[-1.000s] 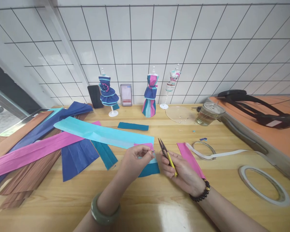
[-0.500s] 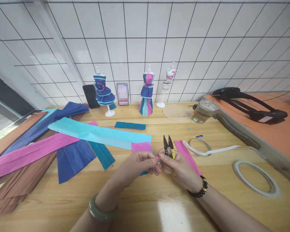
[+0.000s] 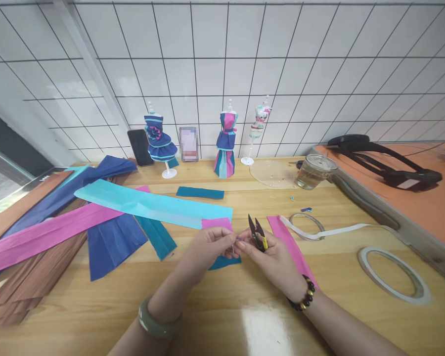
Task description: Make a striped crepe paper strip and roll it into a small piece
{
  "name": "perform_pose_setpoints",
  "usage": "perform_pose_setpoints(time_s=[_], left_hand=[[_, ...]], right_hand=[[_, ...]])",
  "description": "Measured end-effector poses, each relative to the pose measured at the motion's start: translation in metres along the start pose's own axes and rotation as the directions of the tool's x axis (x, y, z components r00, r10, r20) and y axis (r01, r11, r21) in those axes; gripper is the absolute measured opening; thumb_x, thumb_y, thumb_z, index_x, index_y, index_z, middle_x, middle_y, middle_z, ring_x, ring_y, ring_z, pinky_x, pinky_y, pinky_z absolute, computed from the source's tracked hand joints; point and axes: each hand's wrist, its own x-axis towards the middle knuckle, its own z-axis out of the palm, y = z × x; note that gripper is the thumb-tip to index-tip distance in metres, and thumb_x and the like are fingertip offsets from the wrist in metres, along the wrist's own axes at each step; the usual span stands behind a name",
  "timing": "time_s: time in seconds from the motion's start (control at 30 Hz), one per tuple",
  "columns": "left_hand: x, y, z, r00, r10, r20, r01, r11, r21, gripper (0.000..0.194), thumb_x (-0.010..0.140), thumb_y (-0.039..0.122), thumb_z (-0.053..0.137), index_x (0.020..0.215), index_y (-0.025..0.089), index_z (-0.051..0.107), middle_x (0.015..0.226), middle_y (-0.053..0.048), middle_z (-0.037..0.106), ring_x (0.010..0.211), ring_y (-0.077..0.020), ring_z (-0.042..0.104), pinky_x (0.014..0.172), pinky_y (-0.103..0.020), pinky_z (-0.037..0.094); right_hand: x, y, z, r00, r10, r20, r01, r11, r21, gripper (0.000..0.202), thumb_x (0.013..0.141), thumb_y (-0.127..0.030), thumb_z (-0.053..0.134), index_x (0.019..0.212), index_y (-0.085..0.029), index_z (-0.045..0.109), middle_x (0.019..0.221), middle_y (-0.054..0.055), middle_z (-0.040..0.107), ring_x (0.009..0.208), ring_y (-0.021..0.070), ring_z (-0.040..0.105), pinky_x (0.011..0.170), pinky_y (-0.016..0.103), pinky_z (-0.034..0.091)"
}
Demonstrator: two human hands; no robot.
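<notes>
My left hand (image 3: 212, 249) and my right hand (image 3: 272, 259) meet fingertip to fingertip above the table. Between them is a tiny piece, too small to make out, that the left fingers pinch. Small black-bladed snips (image 3: 257, 233) with a yellow part rest in my right hand, blades pointing up and away. Under and behind the hands lie a pink piece (image 3: 217, 223) and a teal piece (image 3: 225, 262). A long light-blue strip (image 3: 159, 205) lies behind to the left, and a pink strip (image 3: 289, 242) runs beneath my right wrist.
Three dressed mini mannequins (image 3: 157, 138) stand along the tiled wall, with phones beside them. Brown, blue and pink strips (image 3: 59, 227) pile at left. At right are tape rolls (image 3: 363, 262), a lidded glass (image 3: 315, 170) and a black object (image 3: 385, 160) on an orange surface.
Both hands have shifted slightly left and closer together. The snips have tilted further left in my right hand, and more of the teal piece shows beneath the hands.
</notes>
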Motion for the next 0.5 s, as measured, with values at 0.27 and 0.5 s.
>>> perform_pose_setpoints(time_s=[0.27, 0.5], left_hand=[[-0.0015, -0.0005, -0.0002, 0.999, 0.039, -0.027, -0.035, 0.989, 0.142, 0.023, 0.078, 0.035, 0.056, 0.071, 0.014, 0.065, 0.066, -0.003, 0.068, 0.06, -0.0115, 0.058, 0.062, -0.024, 0.044], [0.0004, -0.0027, -0.0011, 1.0, -0.003, -0.011, 0.003, 0.999, 0.042, 0.036, 0.08, 0.046, 0.053, 0.081, 0.013, 0.066, 0.075, -0.007, 0.07, 0.068, -0.0149, 0.064, 0.067, -0.028, 0.049]], right_hand=[[0.0012, 0.0017, -0.0046, 1.0, 0.017, -0.022, -0.019, 0.996, -0.082, 0.022, 0.083, -0.038, 0.052, 0.071, -0.021, 0.059, 0.068, 0.001, 0.061, 0.07, 0.0182, 0.056, 0.07, 0.03, 0.044], [0.0037, 0.003, -0.0042, 0.98, 0.052, -0.194, -0.083, 0.985, -0.154, 0.023, 0.078, -0.042, 0.057, 0.072, -0.02, 0.06, 0.07, 0.002, 0.06, 0.068, 0.018, 0.054, 0.065, 0.029, 0.041]])
